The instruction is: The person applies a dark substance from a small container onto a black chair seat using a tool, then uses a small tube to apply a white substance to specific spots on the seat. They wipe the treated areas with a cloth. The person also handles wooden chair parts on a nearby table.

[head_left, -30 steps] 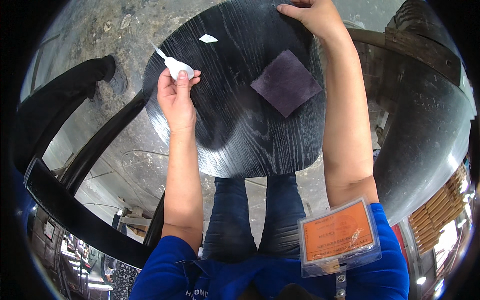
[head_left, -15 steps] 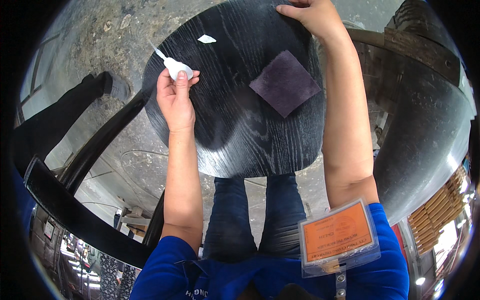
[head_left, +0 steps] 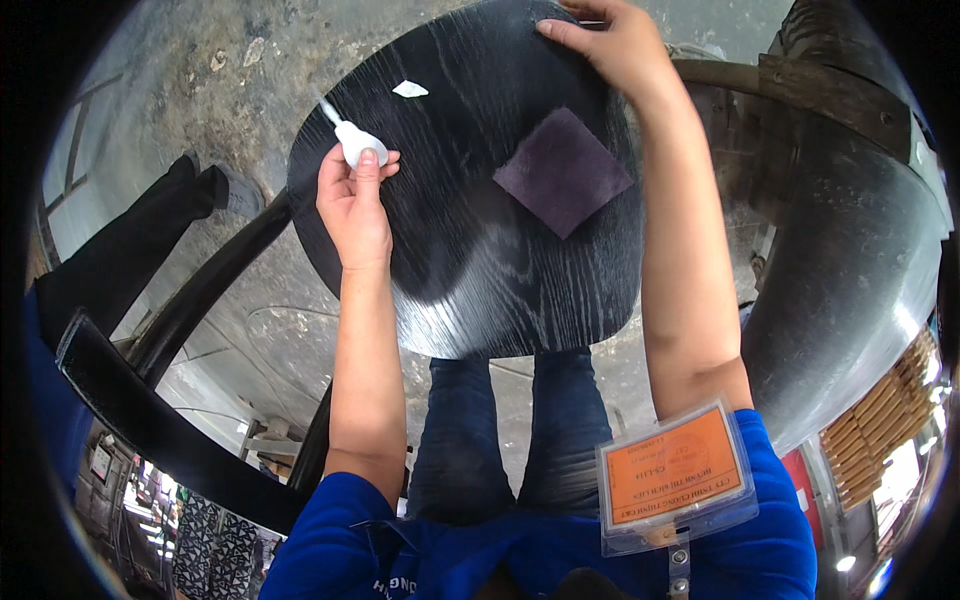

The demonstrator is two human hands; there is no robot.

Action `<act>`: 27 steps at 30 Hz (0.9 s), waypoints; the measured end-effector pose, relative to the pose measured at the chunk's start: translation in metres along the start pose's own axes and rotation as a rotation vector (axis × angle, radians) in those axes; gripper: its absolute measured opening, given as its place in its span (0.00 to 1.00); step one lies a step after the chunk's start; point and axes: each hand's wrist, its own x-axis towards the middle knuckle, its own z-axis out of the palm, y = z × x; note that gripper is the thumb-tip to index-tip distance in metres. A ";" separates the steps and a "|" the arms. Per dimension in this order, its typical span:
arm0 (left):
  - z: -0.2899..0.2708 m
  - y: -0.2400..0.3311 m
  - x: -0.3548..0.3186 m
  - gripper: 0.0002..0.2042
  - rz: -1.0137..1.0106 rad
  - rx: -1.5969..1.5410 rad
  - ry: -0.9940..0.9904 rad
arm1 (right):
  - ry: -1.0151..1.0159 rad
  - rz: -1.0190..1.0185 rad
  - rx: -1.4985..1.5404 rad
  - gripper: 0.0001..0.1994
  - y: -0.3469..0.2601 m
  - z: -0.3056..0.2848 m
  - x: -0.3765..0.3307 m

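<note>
In front of me is a black wood-grained board [head_left: 450,150] with rounded corners, like a seat panel. Closed around a small white squeeze bottle [head_left: 358,143] with a thin nozzle is my left hand [head_left: 353,205], over the board's left edge. The nozzle points up and left, near the rim. My right hand [head_left: 615,50] grips the far right edge, its thumb on top and its other fingers partly out of sight. On the board's right half lies a dark purple-grey square of abrasive cloth or paper [head_left: 564,174]. A small white scrap [head_left: 410,89] rests near the far left edge.
A curved black wooden frame [head_left: 170,420] stands at my left, with a person's dark-clothed leg [head_left: 130,240] beyond it. To the right is a large grey rounded drum or duct [head_left: 840,290] beside a wooden beam [head_left: 830,95]. Stacked wooden pieces [head_left: 875,430] show at lower right.
The bottle and my left hand have shifted slightly right and down. My right hand, still on the edge, appears a little further left, as do the board's right side and the square.
</note>
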 end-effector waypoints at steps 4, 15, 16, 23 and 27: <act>0.016 0.006 0.002 0.13 0.031 0.086 -0.046 | 0.417 -0.293 -0.387 0.26 -0.001 0.008 -0.058; 0.070 0.012 0.030 0.09 0.518 0.568 -0.145 | -0.218 0.138 0.071 0.15 0.010 0.001 -0.125; 0.073 0.013 0.031 0.09 0.567 0.593 -0.141 | -0.244 0.118 0.196 0.13 0.013 -0.001 -0.122; 0.083 0.010 0.037 0.09 0.744 0.780 -0.110 | -0.251 0.101 0.257 0.13 0.033 -0.003 -0.121; 0.083 0.008 0.038 0.09 0.768 0.801 -0.112 | -0.230 0.059 0.283 0.14 0.034 -0.003 -0.121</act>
